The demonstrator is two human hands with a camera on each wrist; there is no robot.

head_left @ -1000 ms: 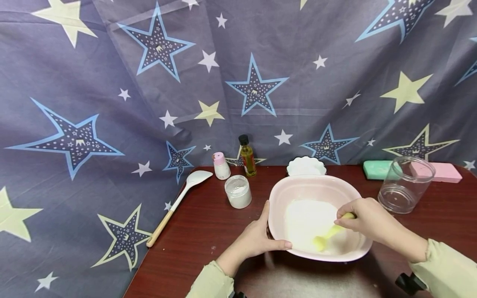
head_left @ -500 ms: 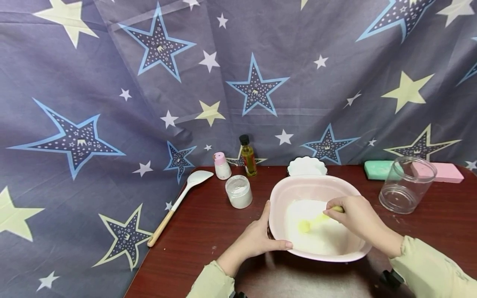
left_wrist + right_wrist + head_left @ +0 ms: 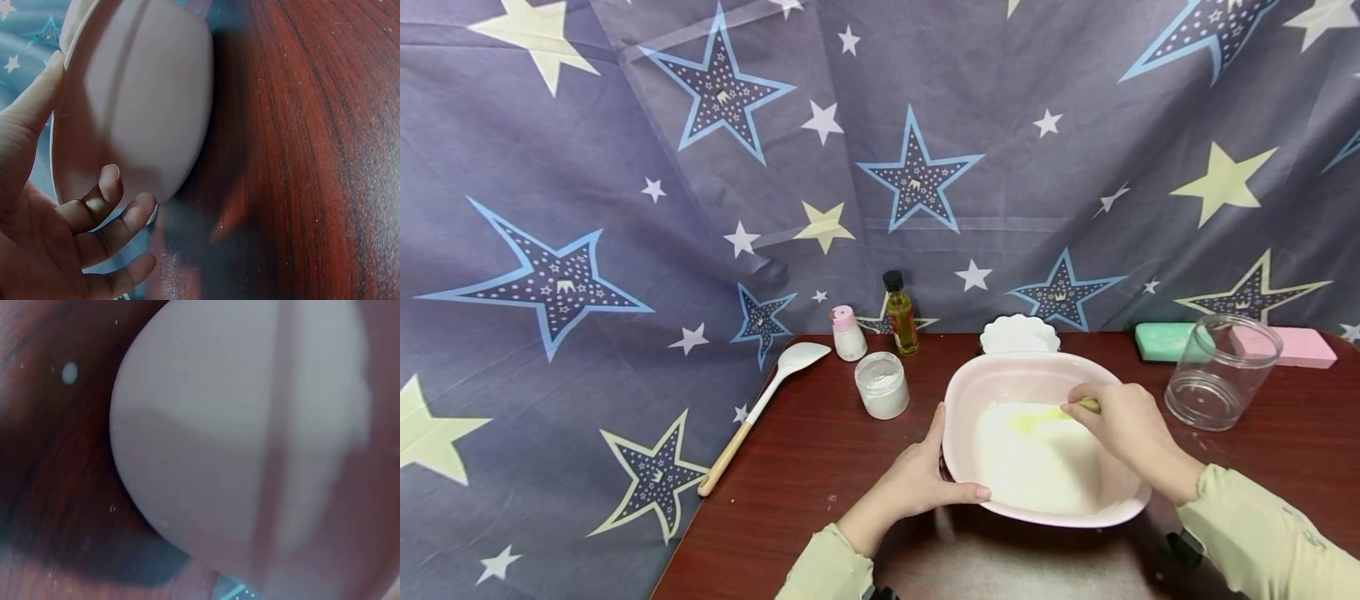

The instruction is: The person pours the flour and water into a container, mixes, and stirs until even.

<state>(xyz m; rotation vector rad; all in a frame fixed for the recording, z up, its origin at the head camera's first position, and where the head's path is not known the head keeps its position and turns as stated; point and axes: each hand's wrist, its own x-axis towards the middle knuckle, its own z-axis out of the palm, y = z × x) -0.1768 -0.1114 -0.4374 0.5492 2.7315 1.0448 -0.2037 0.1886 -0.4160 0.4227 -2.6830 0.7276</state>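
Observation:
A pale pink basin [image 3: 1060, 518] holds a smooth white mixture [image 3: 1037, 471]. My left hand [image 3: 910, 479] steadies its near left corner, thumb along the front rim and index finger up the left side. In the left wrist view the other fingers [image 3: 128, 222] spread loosely by the outer wall [image 3: 150, 94]. With the fingertips of my right hand [image 3: 1120, 421] I pinch the handle of a yellow spoon [image 3: 1036, 419]. Its blurred head lies in the far part of the white mixture. Only the basin's wall [image 3: 200, 437] fills the right wrist view; the right hand is hidden there.
Behind the basin sits a white scalloped dish [image 3: 1019, 335]. To its left stand a jar of white powder [image 3: 882, 387], a pink-capped shaker [image 3: 848, 333], an oil bottle [image 3: 901, 315] and a long-handled turner [image 3: 760, 408]. A clear jar [image 3: 1217, 375] and sponges [image 3: 1296, 346] are right.
My right hand has moved left and slightly back, sweeping the spoon from the near right of the mixture across to its far side. The left hand and the basin stay in place.

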